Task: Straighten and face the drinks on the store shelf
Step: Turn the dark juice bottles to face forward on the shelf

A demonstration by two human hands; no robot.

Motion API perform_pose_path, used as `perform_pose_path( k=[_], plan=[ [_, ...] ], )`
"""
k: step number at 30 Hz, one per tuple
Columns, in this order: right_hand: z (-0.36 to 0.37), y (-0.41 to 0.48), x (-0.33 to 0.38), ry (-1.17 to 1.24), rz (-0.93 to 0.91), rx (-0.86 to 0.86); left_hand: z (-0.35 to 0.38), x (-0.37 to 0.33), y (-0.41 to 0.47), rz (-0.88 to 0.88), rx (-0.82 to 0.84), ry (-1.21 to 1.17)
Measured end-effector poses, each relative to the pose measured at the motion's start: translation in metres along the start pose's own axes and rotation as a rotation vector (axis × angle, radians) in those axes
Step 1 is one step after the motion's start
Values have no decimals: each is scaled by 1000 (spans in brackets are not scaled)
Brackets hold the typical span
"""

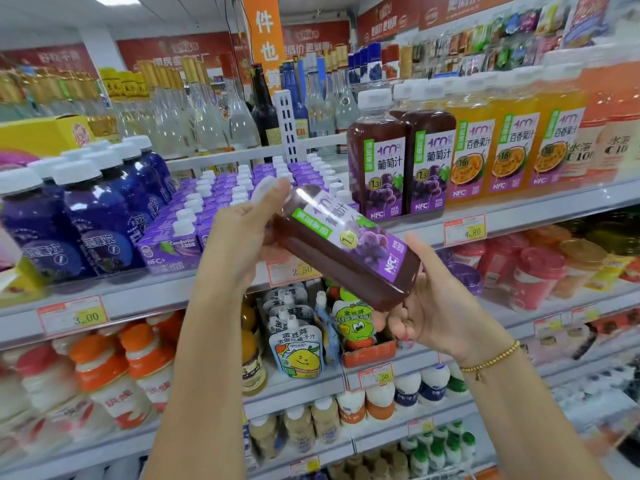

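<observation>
In air before front edge of grey metal shelf (519, 216): dark purple plastic grape-juice bottle (343, 251), white cap, tilted, cap up-left, base down-right. Neck end gripped by left hand (242, 233); base cupped by right hand (436, 306), fingers curled under. Purple label reads "NFC", "100%", "1.3". At shelf front edge behind it: two matching upright bottles (403, 168), labels "葡萄汁" facing out. To their right, orange juice bottles (495, 154), "百香果汁". On the edge below, price tag (465, 230) "4.80".
</observation>
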State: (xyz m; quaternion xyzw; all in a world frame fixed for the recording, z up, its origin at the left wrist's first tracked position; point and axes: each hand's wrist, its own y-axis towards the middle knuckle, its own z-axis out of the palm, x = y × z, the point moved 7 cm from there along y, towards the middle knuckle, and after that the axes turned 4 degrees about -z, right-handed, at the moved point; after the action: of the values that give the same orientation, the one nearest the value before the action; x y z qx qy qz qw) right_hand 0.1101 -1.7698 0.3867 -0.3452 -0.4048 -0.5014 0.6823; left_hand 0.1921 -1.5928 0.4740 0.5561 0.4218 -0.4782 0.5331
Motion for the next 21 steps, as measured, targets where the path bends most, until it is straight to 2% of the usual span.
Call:
perform_pose_path(
  k=[3,7,9,11,13,18,21],
  plan=[
    [7,7,14,-59,-50,24,-6,-21,10,39,5,9],
    [-8,15,47,-239,-354,-279,-16,-66,20,207,2,21],
    [-22,9,66,-517,-585,-468,-24,-90,21,334,-42,-12],
    [-32,1,79,-919,-801,-672,-28,-108,19,472,-84,-36],
    [-37,3,81,-1209,-936,-813,-33,-119,19,570,-131,-47],
    [-60,16,65,-1294,-898,-910,-18,-125,45,643,-194,113],
    [-63,18,62,-1311,-911,-889,10,-129,65,648,-142,228]
  ],
)
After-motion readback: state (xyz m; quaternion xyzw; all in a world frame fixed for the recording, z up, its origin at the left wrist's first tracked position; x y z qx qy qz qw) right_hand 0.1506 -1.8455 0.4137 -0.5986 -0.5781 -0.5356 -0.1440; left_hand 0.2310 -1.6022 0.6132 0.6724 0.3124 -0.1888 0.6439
